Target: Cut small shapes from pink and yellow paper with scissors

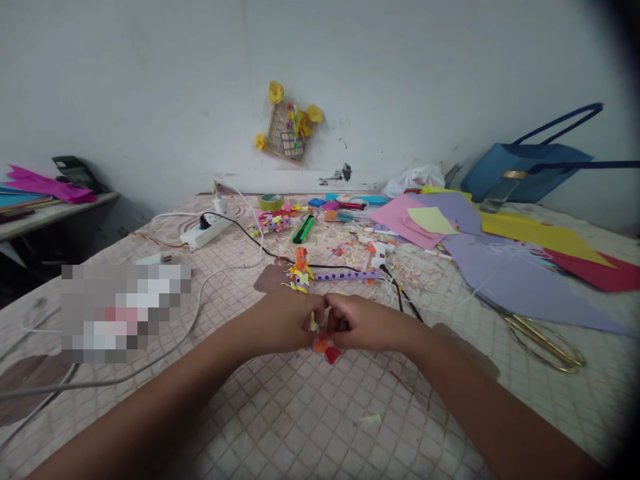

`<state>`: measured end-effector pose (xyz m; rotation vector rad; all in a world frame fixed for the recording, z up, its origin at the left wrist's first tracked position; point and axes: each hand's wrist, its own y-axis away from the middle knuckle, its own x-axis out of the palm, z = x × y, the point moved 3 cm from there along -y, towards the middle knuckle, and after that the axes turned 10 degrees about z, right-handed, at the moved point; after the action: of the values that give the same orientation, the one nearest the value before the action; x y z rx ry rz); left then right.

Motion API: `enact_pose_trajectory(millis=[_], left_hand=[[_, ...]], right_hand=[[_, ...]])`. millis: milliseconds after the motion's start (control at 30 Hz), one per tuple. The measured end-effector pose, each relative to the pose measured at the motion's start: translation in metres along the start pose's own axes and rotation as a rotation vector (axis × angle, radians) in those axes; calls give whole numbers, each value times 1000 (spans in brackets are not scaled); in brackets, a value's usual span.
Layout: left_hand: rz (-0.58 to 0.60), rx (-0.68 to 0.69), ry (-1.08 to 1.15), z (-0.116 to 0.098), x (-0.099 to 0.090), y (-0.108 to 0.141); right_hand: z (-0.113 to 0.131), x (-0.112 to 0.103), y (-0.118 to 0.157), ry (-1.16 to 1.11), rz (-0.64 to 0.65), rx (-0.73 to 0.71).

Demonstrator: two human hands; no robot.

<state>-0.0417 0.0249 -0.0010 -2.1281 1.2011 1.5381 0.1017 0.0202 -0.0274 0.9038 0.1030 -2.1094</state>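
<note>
My left hand [290, 321] and my right hand [367, 323] meet at the middle of the table, fingers bent and pinched together. Between and just below their fingertips is a small orange and red paper piece [325, 346], with a pale yellow bit by the left fingers. The fingers partly cover it, so its full shape is hidden. Just behind the left hand stands a paper decoration [301, 272] in orange, yellow and purple. A purple strip with dark dots [345, 275] lies behind the right hand.
A glue gun [381, 255], a green cutter [303, 229] and paper scraps lie further back. White cables and a power strip [205, 233] are on the left. Purple paper sheets [525, 287] and gold-handled scissors [545, 340] cover the right, before a blue bag [525, 170].
</note>
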Motion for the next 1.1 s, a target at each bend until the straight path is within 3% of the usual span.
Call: enact_pose_trajectory(millis=[200,467,900,967,1100], left_hand=[[-21,-34,-45,0,2,-1],[74,-27,-59,-1,7,-3],[106,5,-63,0,4,-2],[50,11,-51,1,2,-3],[-202,31,4,2,-7,-2]], right_hand=[[-1,1,-1,28,-21,15],[-5,4,-2,-33,-15,-33],[-4,4,-2,-13,-30,-38],[-4,1,-1,-52,-35,-50],[-2,-8,1,-139,-159,-107]])
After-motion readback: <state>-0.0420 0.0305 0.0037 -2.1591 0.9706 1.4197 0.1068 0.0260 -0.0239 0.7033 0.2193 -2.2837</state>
